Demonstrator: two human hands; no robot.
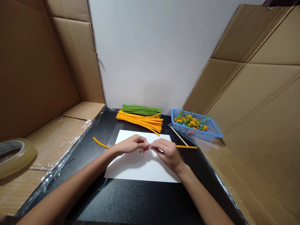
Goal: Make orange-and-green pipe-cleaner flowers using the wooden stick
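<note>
An orange pipe cleaner stretches sideways behind my hands, one end showing past my left forearm and the other past my right hand. My left hand is closed in a pinch around its middle part, which the fingers hide. Fingertip to fingertip with it, my right hand also pinches the pipe cleaner. Both hands are over a white sheet of paper taped to the black table. Behind them lie a bundle of orange pipe cleaners and a bundle of green pipe cleaners.
A blue basket at the back right holds several small orange flowers with green stems. Beside it lies a thin wooden stick. A roll of clear tape sits at far left. Cardboard walls flank the table.
</note>
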